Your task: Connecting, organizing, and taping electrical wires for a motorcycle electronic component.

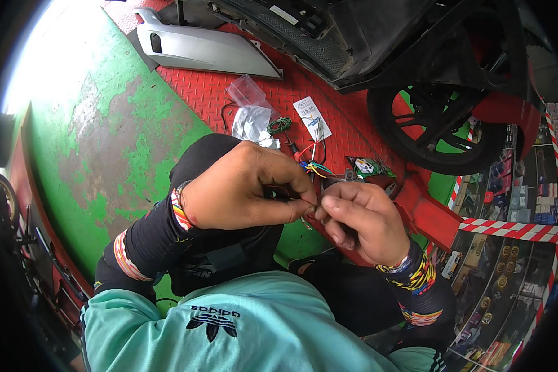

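Note:
My left hand (pixel 248 186) and my right hand (pixel 369 223) meet at the fingertips over my lap, both pinched on a thin dark wire (pixel 311 207). Just beyond them lies a bundle of red, blue and yellow wires (pixel 316 167), with a small green-and-white item (pixel 366 166) to its right. Farther up on the red checker-plate surface (pixel 335 105) are a coil of green wire (pixel 279 125), a white printed card (pixel 312 115), a clear plastic packet (pixel 247 92) and a crumpled silvery bag (pixel 249 121). My fingers hide part of the wire.
A silver fairing panel (pixel 211 53) lies at the back. A black scooter body (pixel 291 37) with its wheel (pixel 403 152) looms at upper right, beside a red metal piece (pixel 428 211). Glass display cases (pixel 508 266) line the right. A red panel (pixel 46 229) stands left on the green floor (pixel 87 124).

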### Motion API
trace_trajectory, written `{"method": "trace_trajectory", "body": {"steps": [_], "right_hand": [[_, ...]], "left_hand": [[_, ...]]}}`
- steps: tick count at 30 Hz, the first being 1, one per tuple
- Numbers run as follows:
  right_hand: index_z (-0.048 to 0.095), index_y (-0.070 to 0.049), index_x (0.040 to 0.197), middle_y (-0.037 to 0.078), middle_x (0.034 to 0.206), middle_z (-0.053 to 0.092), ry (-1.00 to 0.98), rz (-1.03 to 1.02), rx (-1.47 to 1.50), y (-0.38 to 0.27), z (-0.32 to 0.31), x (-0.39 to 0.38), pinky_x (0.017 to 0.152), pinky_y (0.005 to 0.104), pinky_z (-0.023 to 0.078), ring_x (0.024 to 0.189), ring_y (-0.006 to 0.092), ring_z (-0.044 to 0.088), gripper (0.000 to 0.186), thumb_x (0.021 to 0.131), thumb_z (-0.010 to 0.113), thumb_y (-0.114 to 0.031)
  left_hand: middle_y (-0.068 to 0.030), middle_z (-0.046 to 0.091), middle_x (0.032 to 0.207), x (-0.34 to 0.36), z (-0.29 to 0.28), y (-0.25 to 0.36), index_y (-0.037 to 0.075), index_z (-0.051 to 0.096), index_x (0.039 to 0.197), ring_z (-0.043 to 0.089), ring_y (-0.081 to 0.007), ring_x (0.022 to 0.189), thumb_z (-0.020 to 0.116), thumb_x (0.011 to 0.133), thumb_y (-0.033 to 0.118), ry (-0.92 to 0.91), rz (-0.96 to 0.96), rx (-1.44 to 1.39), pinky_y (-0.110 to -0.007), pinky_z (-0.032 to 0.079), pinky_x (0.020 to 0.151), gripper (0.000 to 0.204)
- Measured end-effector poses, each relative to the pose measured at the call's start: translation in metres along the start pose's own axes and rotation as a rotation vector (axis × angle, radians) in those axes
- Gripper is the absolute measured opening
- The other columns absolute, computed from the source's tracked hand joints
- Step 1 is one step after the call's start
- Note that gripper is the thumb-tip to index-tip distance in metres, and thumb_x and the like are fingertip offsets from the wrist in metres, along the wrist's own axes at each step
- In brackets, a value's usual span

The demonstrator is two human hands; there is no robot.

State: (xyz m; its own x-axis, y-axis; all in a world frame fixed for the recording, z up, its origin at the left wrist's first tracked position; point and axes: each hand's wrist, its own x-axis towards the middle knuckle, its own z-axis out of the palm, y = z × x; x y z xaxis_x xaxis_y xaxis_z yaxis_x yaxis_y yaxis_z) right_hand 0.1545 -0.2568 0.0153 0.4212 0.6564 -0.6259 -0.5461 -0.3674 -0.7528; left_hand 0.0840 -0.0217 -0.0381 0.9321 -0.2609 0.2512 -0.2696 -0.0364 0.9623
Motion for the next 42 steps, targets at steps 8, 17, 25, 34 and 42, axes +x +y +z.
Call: {"method": "trace_trajectory", "body": {"steps": [8,17,25,34,42], "right_hand": [[0.069,-0.009,0.118,0.003,0.093,0.067,0.429,-1.452,-1.392,0.021,-0.032,0.011,0.057,0.0336,0.05,0.069,0.0203,0.064,0.025,0.095,0.069,-0.018],[0.07,-0.008,0.103,0.001,0.09,0.065,0.363,-1.49,-1.626,0.013,-0.022,0.014,0.058,0.0306,0.048,0.068,0.0173,0.061,0.018,0.087,0.071,-0.016],[0.066,-0.002,0.097,0.006,0.079,0.063,0.055,-0.232,-0.319,0.003,0.001,0.0,0.059,0.0278,0.046,0.068,0.0106,0.061,0.015,0.102,0.061,-0.015],[0.069,-0.006,0.113,0.004,0.088,0.067,0.368,-1.273,-1.339,0.009,-0.021,0.011,0.057,0.0325,0.05,0.068,0.0211,0.063,0.025,0.089,0.068,-0.011],[0.07,-0.009,0.104,0.001,0.09,0.064,0.319,-1.51,-1.643,0.01,-0.024,0.015,0.056,0.03,0.047,0.069,0.0177,0.06,0.018,0.086,0.069,-0.015]], "left_hand": [[-0.0065,0.075,0.085,0.0,0.0,0.002,-0.001,0.076,0.094,0.072,-0.0128,0.077,0.079,0.092,0.007,-0.026,-0.069,-0.058,-0.028,0.057,0.07,0.009],[-0.0065,0.076,0.086,0.0,0.001,0.003,-0.001,0.076,0.094,0.072,-0.0128,0.078,0.079,0.092,0.006,-0.027,-0.085,-0.081,-0.028,0.057,0.07,0.008],[-0.0083,0.076,0.086,-0.001,0.0,-0.001,0.001,0.076,0.093,0.073,-0.0162,0.077,0.08,0.088,0.004,-0.016,0.009,0.003,-0.03,0.058,0.071,0.007],[-0.0079,0.076,0.087,0.0,-0.001,0.003,-0.002,0.075,0.095,0.074,-0.0149,0.08,0.078,0.093,0.005,-0.04,-0.038,-0.051,-0.028,0.058,0.072,0.007],[-0.0078,0.076,0.086,0.0,0.0,0.004,-0.002,0.075,0.095,0.074,-0.0149,0.079,0.078,0.092,0.004,-0.04,-0.085,-0.061,-0.029,0.058,0.072,0.007]]}}
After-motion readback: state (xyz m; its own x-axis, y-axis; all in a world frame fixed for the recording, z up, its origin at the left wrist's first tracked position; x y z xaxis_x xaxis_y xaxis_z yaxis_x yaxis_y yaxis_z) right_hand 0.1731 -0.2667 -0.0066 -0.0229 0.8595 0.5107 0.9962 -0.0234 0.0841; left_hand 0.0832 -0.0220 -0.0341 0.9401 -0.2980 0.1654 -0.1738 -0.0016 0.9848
